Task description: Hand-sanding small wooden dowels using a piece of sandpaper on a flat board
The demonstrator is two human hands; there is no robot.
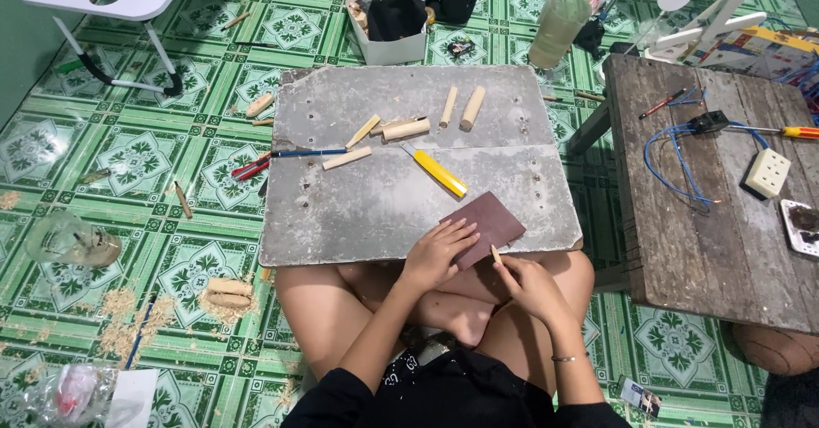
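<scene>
Left hand [435, 253] flat, fingers spread, pinning sandpaper sheet [484, 226]; right hand [529, 287] pinching small wooden stick [496, 254]. Best rubbed lightly, evenly.

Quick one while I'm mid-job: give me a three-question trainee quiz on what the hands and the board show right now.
1. True or false: the left hand presses flat on the brown sandpaper sheet.
2. What does the right hand pinch?
A. the yellow utility knife
B. a small wooden piece
C. the blue pencil
3. Fill in: the sandpaper lies at the near right corner of the grey ___.

Key: 1 true; 2 B, its tip against the sandpaper's edge; 3 board.
</scene>
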